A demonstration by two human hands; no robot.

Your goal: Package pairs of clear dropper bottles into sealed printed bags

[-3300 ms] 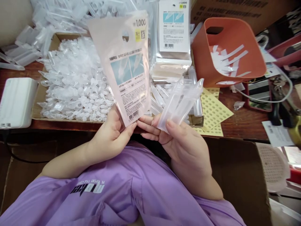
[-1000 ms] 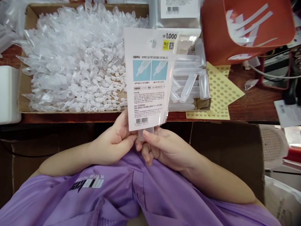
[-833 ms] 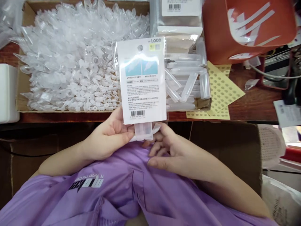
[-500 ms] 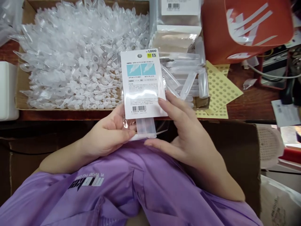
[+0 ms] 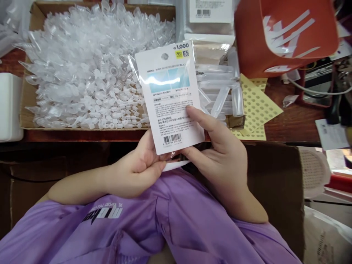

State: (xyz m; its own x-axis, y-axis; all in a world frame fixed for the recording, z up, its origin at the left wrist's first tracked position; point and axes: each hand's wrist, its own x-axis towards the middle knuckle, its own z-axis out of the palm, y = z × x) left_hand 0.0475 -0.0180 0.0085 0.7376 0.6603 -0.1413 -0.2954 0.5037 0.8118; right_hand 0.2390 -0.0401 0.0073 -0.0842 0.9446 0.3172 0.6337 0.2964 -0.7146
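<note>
A clear plastic package with a white printed card (image 5: 173,106) is held up over the table's front edge, its barcode at the lower end. My left hand (image 5: 140,165) grips the package's lower left, the thumb on a white strip (image 5: 176,165) at its bottom. My right hand (image 5: 220,157) has its fingers on the card's right side and its thumb near the bottom edge. What lies behind the card is hidden.
A cardboard box (image 5: 82,128) full of clear nozzle parts stands at the back left. Clear tubes (image 5: 220,102) and packages lie right of it. Further right are yellow sticker sheets (image 5: 255,106), a red bin (image 5: 247,40) and a cable.
The card has tilted and come lower and nearer, now covering the clear tubes that showed below it. My right hand has shifted with its fingers higher on the card and its thumb at the bottom edge.
</note>
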